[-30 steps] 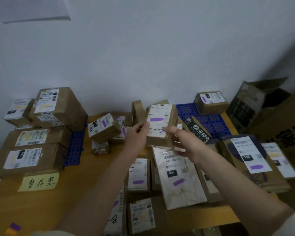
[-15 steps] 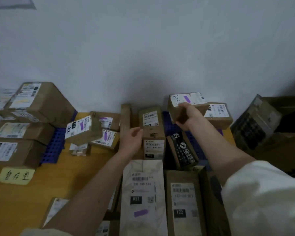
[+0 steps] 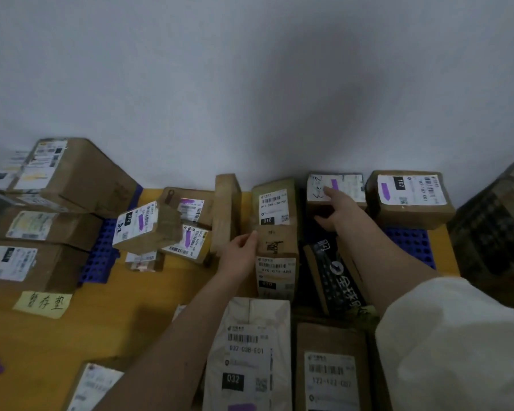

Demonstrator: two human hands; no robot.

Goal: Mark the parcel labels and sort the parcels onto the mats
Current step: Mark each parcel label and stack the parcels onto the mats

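A small brown parcel (image 3: pixel 349 188), its label bearing handwriting and a purple stripe, sits at the back by the wall on the right blue mat (image 3: pixel 410 244), beside the parcel labelled 102 (image 3: pixel 410 200). My right hand (image 3: pixel 339 212) grips it, forefinger on the label and thumb at its front face. My left hand (image 3: pixel 239 253) rests with spread fingers against the left side of the upright brown parcel labelled 070 (image 3: pixel 276 271). Behind that one stands a parcel labelled 010 (image 3: pixel 275 203).
Large parcels are stacked at the left on another blue mat (image 3: pixel 101 256), with a yellow handwritten note (image 3: pixel 43 304) in front. Small purple-marked parcels (image 3: pixel 149 226) crowd the middle. A white bag parcel (image 3: pixel 250 351) and a black parcel (image 3: pixel 336 277) lie near me. A dark carton (image 3: pixel 493 226) stands at the right.
My right hand carried the marked parcel from the table's middle to the back right and lowered it beside the 102 parcel. My left hand let go and dropped to the 070 parcel.
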